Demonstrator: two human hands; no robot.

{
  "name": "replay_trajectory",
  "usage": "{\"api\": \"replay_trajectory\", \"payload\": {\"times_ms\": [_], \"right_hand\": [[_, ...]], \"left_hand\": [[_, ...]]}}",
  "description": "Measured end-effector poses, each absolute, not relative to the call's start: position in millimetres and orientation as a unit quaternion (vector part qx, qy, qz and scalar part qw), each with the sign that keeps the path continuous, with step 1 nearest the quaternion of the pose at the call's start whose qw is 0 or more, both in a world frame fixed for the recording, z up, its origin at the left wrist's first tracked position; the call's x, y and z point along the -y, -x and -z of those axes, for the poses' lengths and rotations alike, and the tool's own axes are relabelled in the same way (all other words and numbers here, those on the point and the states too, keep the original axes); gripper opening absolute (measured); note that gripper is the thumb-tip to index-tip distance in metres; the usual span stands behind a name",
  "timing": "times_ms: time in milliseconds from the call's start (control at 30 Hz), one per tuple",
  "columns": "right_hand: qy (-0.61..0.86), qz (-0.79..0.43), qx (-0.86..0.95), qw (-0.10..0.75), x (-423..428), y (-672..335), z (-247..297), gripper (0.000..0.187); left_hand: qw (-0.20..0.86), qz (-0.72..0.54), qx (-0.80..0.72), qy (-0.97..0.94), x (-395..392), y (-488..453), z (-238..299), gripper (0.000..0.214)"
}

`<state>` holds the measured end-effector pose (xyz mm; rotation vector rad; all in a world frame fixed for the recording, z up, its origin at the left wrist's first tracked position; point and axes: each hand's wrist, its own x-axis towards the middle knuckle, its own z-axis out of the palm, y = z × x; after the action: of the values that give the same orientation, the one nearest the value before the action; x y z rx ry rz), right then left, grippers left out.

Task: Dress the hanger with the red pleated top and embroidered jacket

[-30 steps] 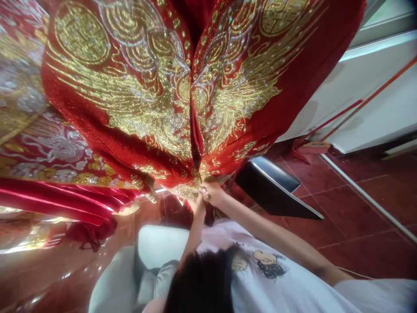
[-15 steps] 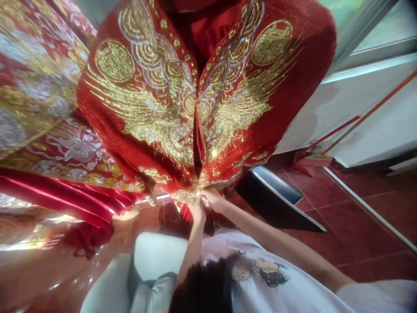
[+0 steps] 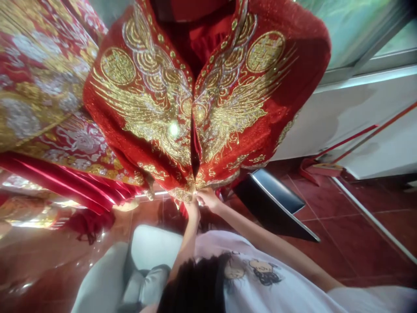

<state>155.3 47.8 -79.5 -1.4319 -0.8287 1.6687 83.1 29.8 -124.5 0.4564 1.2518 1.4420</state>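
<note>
A red jacket (image 3: 228, 134) with gold and silver embroidery hangs in front of me, its collar toward the top of the view. Its two front edges meet near the bottom, with a narrow gap above. My left hand (image 3: 193, 208) is closed on the lower front hem, just at the meeting point. Close beside it, my right hand (image 3: 208, 199) pinches the other front edge with bent fingers. Both hands almost touch. Whatever small fastening may lie between the fingertips is too small to make out.
More embroidered red and gold garments (image 3: 42, 87) hang at the left, above a pink-red satin cloth (image 3: 74, 184). A pale grey chair (image 3: 153, 248) stands below. On the right are a black angular object (image 3: 276, 200), a red dustpan (image 3: 321, 169) and a window (image 3: 352, 34).
The view has shifted slightly, so the jacket sits a little differently in the picture. My right hand's fingers have opened a bit at the hem; both hands stay at the front edges.
</note>
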Motion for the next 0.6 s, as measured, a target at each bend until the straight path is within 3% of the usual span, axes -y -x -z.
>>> {"api": "replay_trajectory", "payload": {"times_ms": [200, 267, 400, 600], "right_hand": [[0.529, -0.698, 0.325, 0.356, -21.0, -206.0, 91.5, 0.024], [0.517, -0.704, 0.305, 0.380, -12.2, -215.8, 98.1, 0.022], [0.461, -0.712, 0.250, 0.467, -4.8, -211.9, 104.4, 0.041], [0.428, -0.689, 0.180, 0.557, -10.7, -186.0, 99.9, 0.045]], "left_hand": [[0.604, -0.608, -0.483, -0.178, -12.7, -79.8, 109.3, 0.036], [0.603, -0.609, -0.487, -0.167, -6.6, -78.9, 103.9, 0.034], [0.605, -0.598, -0.502, -0.159, 2.1, -80.6, 94.9, 0.027], [0.589, -0.607, -0.509, -0.162, 8.0, -83.7, 91.2, 0.025]]}}
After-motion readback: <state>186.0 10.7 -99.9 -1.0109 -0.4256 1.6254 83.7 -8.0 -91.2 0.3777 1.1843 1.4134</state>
